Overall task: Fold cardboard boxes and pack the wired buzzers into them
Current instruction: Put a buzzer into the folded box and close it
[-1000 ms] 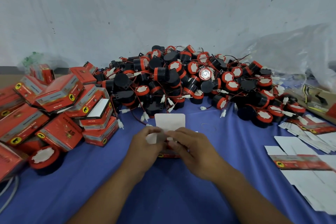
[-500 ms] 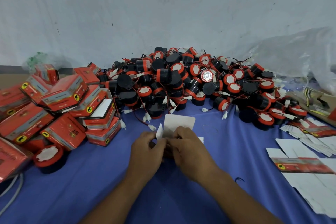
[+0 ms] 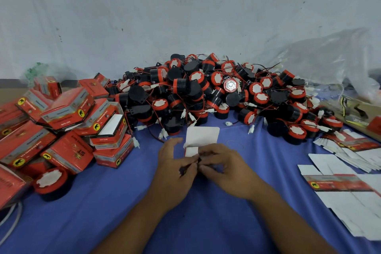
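nearest to us, two bare forearms reach in from the lower edge over the blue-covered surface (image 3: pixel 103 202). the left hand (image 3: pixel 175 163) and the right hand (image 3: pixel 224 169) meet at the middle, knuckles up, just beside each other. between them sits a small cardboard box (image 3: pixel 203 136), only partly folded: its white flap stands up just beyond the fingers, while its red and dark body is mostly hidden under both hands. the left fingers (image 3: pixel 188 168) are curled in and pinch the box on its left side; the right fingers (image 3: pixel 208 151) are curled over its right side and grip it too, so both hands have hold of the same box. to the right, well apart from the hands, we see flat box blanks (image 3: pixel 350 198) lying white side up, one showing a red printed band. to the left, a lone buzzer (image 3: pixel 50 179) stands with its white face up, next to a tumbled pile of folded boxes (image 3: pixel 68 109) in red and grey. a grey cable (image 3: pixel 12 218) curves at the lower left edge. farther back, beyond the raised flap, a big heap of wired buzzers (image 3: pixel 216 93) spreads across the surface, black bodies, red rings, thin red and black leads with white plugs. a clear plastic bag (image 3: pixel 329 62) slumps at the far right against the pale wall (image 3: pixel 185 16).
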